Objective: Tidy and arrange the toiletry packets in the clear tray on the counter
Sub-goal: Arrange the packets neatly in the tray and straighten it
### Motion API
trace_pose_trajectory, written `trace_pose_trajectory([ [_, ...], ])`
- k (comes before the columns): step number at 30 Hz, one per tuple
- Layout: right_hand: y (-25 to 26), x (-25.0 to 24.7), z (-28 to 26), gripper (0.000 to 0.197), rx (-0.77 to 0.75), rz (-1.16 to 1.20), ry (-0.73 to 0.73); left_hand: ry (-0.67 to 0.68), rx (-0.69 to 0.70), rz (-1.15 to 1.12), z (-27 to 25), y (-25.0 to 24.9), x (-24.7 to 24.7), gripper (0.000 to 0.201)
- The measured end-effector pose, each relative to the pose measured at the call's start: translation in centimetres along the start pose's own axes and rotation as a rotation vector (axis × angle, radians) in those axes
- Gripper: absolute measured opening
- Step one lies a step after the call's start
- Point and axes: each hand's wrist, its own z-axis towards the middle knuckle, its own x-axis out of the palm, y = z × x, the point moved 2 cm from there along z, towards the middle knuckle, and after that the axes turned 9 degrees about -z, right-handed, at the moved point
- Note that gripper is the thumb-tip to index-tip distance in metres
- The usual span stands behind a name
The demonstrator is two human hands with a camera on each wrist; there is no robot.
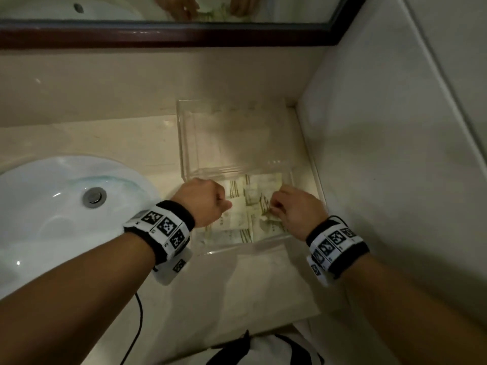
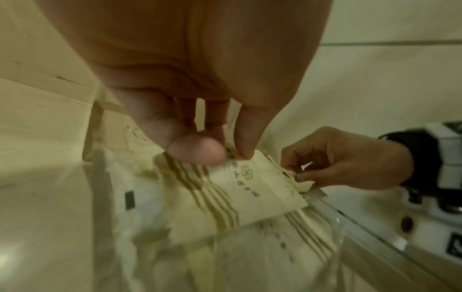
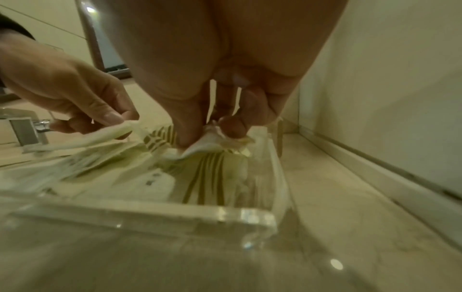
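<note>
In the head view, a clear tray [image 1: 303, 180] is seen on a pale counter [image 1: 263, 285], set close to the right wall [image 1: 395, 127] and below a mirror [image 1: 184, 11] with a dark frame. A white sink [image 1: 39, 206] with a metal drain [image 1: 94, 197] lies to the left of the tray. Cream packets [image 1: 261, 185] with olive stripes are piled in the near part of the tray, overlapping one another. The left hand [image 1: 203, 202] is held closed over the left side of the pile, and the right hand [image 1: 297, 210] is curled over the right side; both wrists carry black bands with white marker blocks.

In the left wrist view, one packet [image 2: 262, 193] is pinched at its top edge between the thumb [image 2: 197, 152] and a finger of the left hand [image 2: 190, 69]. It is tilted, its far end raised above the packets below. The right hand [image 2: 350, 164] is seen across the tray, its fingertips closed on a packet edge at the packet's right end. Whether that edge belongs to the same packet cannot be told.

In the right wrist view, a crumpled packet edge [image 3: 212, 146] is gripped between the thumb and fingers of the right hand [image 3: 225, 59], just above the pile. The left hand [image 3: 67, 94] is shown at the left, pinching a pale packet edge [image 3: 110, 132]. The tray's near wall [image 3: 150, 215] is seen in front, blurred.
</note>
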Motion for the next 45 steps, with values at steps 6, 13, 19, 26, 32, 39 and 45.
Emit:
trace_pose_trajectory([
  [6, 1.3, 1.4, -0.6, 0.021, 0.012, -0.046, 0.094, -0.063, -0.089, 0.086, -0.3, -0.4, 2.9, 0.035],
  [13, 2.6, 1.9, -0.6, 0.048, 0.087, -0.076, 0.127, -0.101, -0.117, 0.105, -0.4, -0.7, 3.9, 0.046],
  [19, 3.0, 0.7, -0.8, 0.046, 0.113, -0.067, 0.096, -0.161, -0.129, 0.041, -1.4, -1.4, 4.2, 0.051],
  [26, 4.2, 0.0, -1.4, 0.066, 0.032, 0.001, -0.114, -0.295, 0.036, 0.053, -2.9, -2.9, 4.7, 0.06],
  [32, 3.5, 1.8, 0.5, 0.061, 0.018, 0.024, 0.018, -0.14, -0.033, 0.043, -0.7, -1.7, 6.1, 0.065],
  [39, 3.3, 1.6, 0.5, 0.06, 0.024, 0.06, 0.036, -0.164, -0.048, 0.035, -0.6, -1.8, 6.5, 0.066],
  [45, 3.1, 0.7, -2.7, 0.038, 0.021, 0.087, -0.182, -0.31, 0.024, 0.113, -3.7, -2.5, 6.4, 0.052],
])
